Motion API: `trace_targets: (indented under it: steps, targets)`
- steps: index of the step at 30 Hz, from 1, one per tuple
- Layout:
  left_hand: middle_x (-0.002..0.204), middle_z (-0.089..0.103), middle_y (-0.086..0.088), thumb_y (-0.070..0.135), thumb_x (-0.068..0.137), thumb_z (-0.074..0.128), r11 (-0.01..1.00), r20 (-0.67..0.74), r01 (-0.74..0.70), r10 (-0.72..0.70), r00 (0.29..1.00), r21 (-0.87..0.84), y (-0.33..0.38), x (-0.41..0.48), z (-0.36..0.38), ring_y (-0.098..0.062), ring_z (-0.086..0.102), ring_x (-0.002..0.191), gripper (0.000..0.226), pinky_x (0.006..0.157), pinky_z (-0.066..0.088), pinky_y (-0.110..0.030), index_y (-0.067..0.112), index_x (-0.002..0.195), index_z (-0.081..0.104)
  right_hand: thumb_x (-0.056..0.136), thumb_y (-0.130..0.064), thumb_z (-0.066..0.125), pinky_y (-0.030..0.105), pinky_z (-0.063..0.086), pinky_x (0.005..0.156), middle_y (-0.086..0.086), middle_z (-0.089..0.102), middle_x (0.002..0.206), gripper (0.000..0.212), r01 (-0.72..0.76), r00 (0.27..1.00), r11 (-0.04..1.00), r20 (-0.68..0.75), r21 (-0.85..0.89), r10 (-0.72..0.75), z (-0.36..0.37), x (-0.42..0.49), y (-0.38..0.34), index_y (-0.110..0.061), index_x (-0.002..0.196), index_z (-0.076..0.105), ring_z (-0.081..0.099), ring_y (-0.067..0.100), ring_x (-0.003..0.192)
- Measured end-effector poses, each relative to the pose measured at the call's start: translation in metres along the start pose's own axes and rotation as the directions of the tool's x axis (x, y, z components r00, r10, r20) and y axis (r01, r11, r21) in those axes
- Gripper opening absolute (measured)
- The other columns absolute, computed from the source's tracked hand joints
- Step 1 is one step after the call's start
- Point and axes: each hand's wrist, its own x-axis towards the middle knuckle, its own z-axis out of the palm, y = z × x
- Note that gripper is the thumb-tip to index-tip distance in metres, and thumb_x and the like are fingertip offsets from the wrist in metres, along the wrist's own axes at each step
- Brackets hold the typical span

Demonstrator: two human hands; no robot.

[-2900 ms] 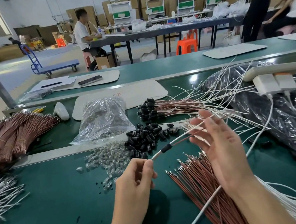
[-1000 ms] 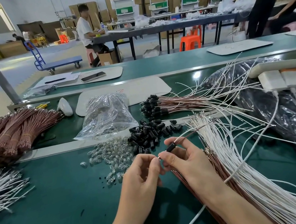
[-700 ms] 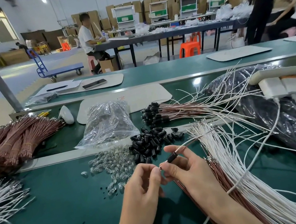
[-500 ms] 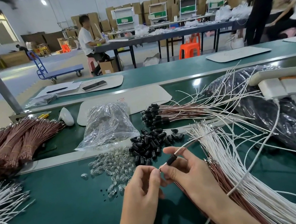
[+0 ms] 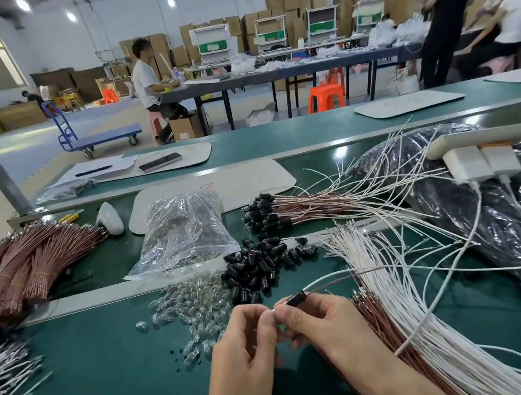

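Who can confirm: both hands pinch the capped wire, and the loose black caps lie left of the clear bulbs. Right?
Not quite. The head view shows the black caps lying right of the clear bulbs, not left. The rest holds: the left hand and right hand both pinch the capped wire.

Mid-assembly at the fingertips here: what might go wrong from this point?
The left hand and right hand only pinch the black sleeve and its wire end; a slip could drop it among the loose clear bulbs. The held wires cross the white wire bundle and may snag when pulled.
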Motion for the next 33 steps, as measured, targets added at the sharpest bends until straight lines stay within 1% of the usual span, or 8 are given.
trace_targets:
  steps: [6, 9, 16, 24, 27, 29, 31, 33]
  targets:
    - [0.075, 0.07, 0.0, 0.044, 0.092, 0.05, 0.998, 0.023, -0.025, 0.023, 0.999, 0.052, 0.0, 0.001, 0.0, -0.016, 0.063, 0.053, 0.01, 0.053, 0.049, -0.021, 0.042, 0.089, 0.06, 0.088, -0.016, 0.075, 0.02, 0.053, 0.061, 0.006, 0.072, 0.076, 0.011, 0.009, 1.0, 1.0, -0.014, 0.003, -0.009, -0.001, 0.0, -0.001, -0.006, 0.089, 0.079, 0.063, 0.01, 0.067]
    - [0.072, 0.07, -0.002, 0.048, 0.089, 0.052, 1.0, 0.005, 0.002, -0.002, 1.0, 0.007, 0.003, 0.001, 0.0, -0.019, 0.063, 0.052, 0.018, 0.052, 0.048, -0.021, 0.033, 0.089, 0.063, 0.086, -0.016, 0.076, 0.019, 0.052, 0.063, 0.002, 0.072, 0.073, 0.01, 0.007, 1.0, 0.999, -0.02, 0.043, -0.006, 0.001, -0.001, -0.002, -0.007, 0.087, 0.079, 0.063, 0.009, 0.064]
    - [0.069, 0.07, -0.008, 0.037, 0.088, 0.058, 0.995, -0.021, 0.029, -0.031, 0.999, -0.098, 0.006, 0.003, 0.001, -0.019, 0.061, 0.049, 0.025, 0.051, 0.048, -0.022, 0.012, 0.087, 0.066, 0.074, -0.028, 0.079, 0.021, 0.053, 0.066, 0.004, 0.07, 0.071, 0.019, -0.002, 1.0, 0.985, -0.016, 0.173, 0.004, 0.008, 0.0, 0.0, -0.01, 0.082, 0.081, 0.064, 0.011, 0.067]
    - [0.067, 0.069, -0.009, 0.045, 0.08, 0.062, 0.983, -0.062, 0.051, -0.063, 0.996, -0.179, 0.008, 0.004, 0.002, -0.017, 0.059, 0.047, 0.034, 0.048, 0.048, -0.022, 0.011, 0.087, 0.068, 0.073, -0.028, 0.079, 0.021, 0.053, 0.065, 0.003, 0.068, 0.069, 0.017, -0.009, 1.0, 0.972, -0.016, 0.234, 0.013, 0.01, 0.0, 0.002, -0.012, 0.079, 0.081, 0.062, 0.012, 0.068]
    - [0.068, 0.07, -0.008, 0.048, 0.08, 0.061, 0.984, -0.05, 0.084, -0.093, 0.994, -0.158, 0.01, 0.004, 0.002, -0.016, 0.061, 0.049, 0.029, 0.049, 0.048, -0.023, 0.02, 0.084, 0.07, 0.072, -0.028, 0.08, 0.022, 0.053, 0.064, 0.005, 0.068, 0.071, 0.021, -0.008, 1.0, 0.972, -0.024, 0.234, 0.014, 0.01, 0.001, 0.003, -0.008, 0.081, 0.08, 0.062, 0.016, 0.069]
    - [0.071, 0.072, 0.0, 0.053, 0.085, 0.056, 0.995, -0.043, 0.088, -0.09, 0.995, -0.054, 0.009, 0.003, -0.001, -0.01, 0.063, 0.055, 0.026, 0.054, 0.049, -0.021, 0.031, 0.084, 0.069, 0.069, -0.032, 0.082, 0.022, 0.053, 0.064, 0.005, 0.07, 0.072, 0.026, -0.005, 0.999, 0.976, -0.042, 0.219, 0.014, 0.011, 0.002, 0.003, -0.009, 0.082, 0.081, 0.063, 0.014, 0.068]
    - [0.08, 0.072, 0.014, 0.062, 0.098, 0.04, 0.966, -0.094, 0.019, 0.006, 0.996, 0.256, 0.003, 0.004, -0.009, -0.004, 0.064, 0.074, 0.037, 0.066, 0.045, -0.018, 0.038, 0.088, 0.066, 0.063, -0.038, 0.084, 0.021, 0.054, 0.065, 0.004, 0.071, 0.073, 0.031, -0.003, 0.998, 0.977, -0.067, 0.214, 0.018, 0.01, 0.002, 0.003, -0.014, 0.083, 0.082, 0.064, 0.011, 0.067]
    - [0.108, 0.069, 0.016, 0.062, 0.099, 0.031, 0.769, -0.136, -0.012, 0.128, 0.982, 0.639, -0.002, 0.007, -0.022, -0.007, 0.059, 0.104, 0.045, 0.088, 0.037, -0.026, 0.034, 0.11, 0.065, 0.062, -0.041, 0.084, 0.02, 0.054, 0.067, 0.005, 0.073, 0.076, 0.032, -0.009, 0.997, 0.974, -0.071, 0.225, 0.026, 0.008, 0.002, 0.003, -0.017, 0.084, 0.083, 0.064, 0.009, 0.067]
